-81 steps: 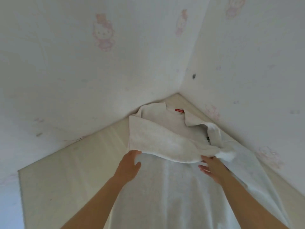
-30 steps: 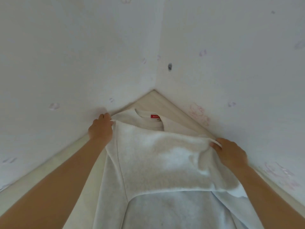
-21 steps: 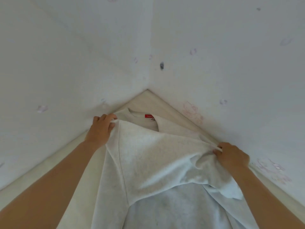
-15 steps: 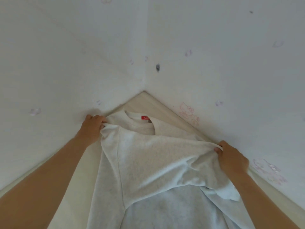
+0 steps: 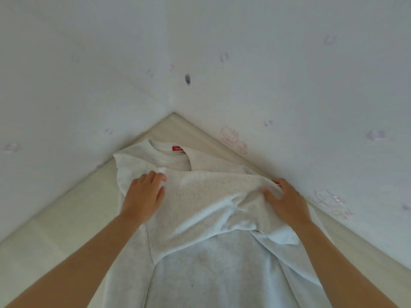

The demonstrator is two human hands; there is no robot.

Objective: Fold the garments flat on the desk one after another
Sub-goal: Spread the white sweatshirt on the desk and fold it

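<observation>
Since half a second ago the left hand (image 5: 142,198) has let go of the shoulder corner by the left wall and come in onto the folded-over layer, now lying flat with fingers straight. The right hand (image 5: 287,203) presses on the bunched cloth near the desk's (image 5: 55,230) right edge, fingers spread, holding nothing that I can see.

The sweatshirt (image 5: 206,196) lies with its collar and red label (image 5: 177,148) toward the far corner of the desk, its body running back to the near edge.

The step looks like flattening the fold. A ridge of slack sits just left of the right hand, so it would be best swept outward with flat palms from the middle to the edges while the left hand pins the layer. Both forearms reach forward, wrists low and palms down.
</observation>
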